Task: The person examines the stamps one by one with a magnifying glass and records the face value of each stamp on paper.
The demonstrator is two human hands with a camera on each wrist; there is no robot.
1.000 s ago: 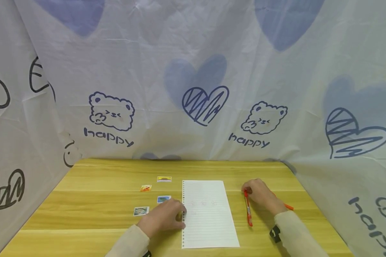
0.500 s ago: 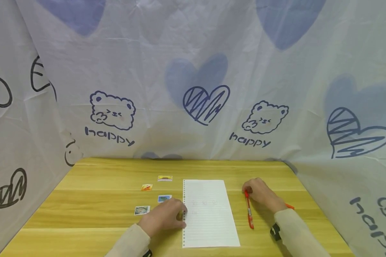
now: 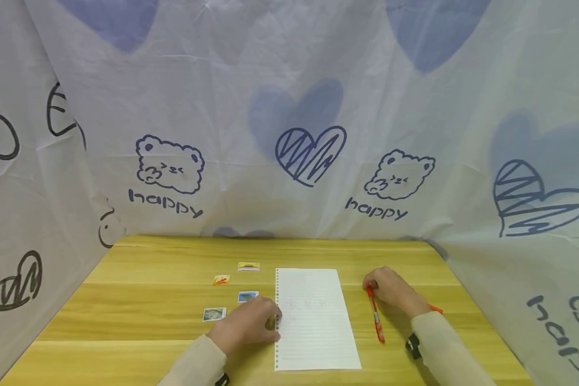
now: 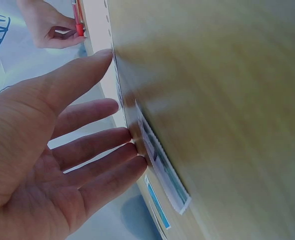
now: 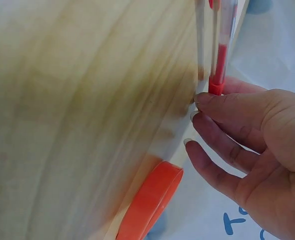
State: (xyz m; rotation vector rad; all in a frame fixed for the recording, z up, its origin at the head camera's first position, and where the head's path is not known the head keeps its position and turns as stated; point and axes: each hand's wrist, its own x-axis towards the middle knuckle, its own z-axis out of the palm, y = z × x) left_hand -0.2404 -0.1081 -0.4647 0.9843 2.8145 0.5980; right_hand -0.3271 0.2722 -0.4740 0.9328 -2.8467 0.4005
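Note:
In the head view a sheet of lined loose-leaf paper (image 3: 313,343) lies upright at the middle of the table. My left hand (image 3: 248,324) rests at its punched left edge, thumb and fingers apart with nothing between them. In the left wrist view those fingers are nearly straight. Right of the paper, my right hand (image 3: 395,292) pinches the far end of a red pen (image 3: 376,317); the right wrist view shows thumb and fingertips at the pen's red end (image 5: 216,87). Small stamps lie left of the paper: yellow (image 3: 248,266), orange-yellow (image 3: 221,280), blue (image 3: 247,296) and grey-green (image 3: 214,314).
An orange-red band-like loop (image 5: 150,200) lies on the table by my right hand; in the head view my forearm hides most of it. The wooden table (image 3: 125,300) meets a printed white curtain (image 3: 236,161) at its back and sides.
The pen's near end has swung slightly right, while my right hand stays at its far end. My left hand keeps its place at the paper's edge. The whole head view has shifted a little.

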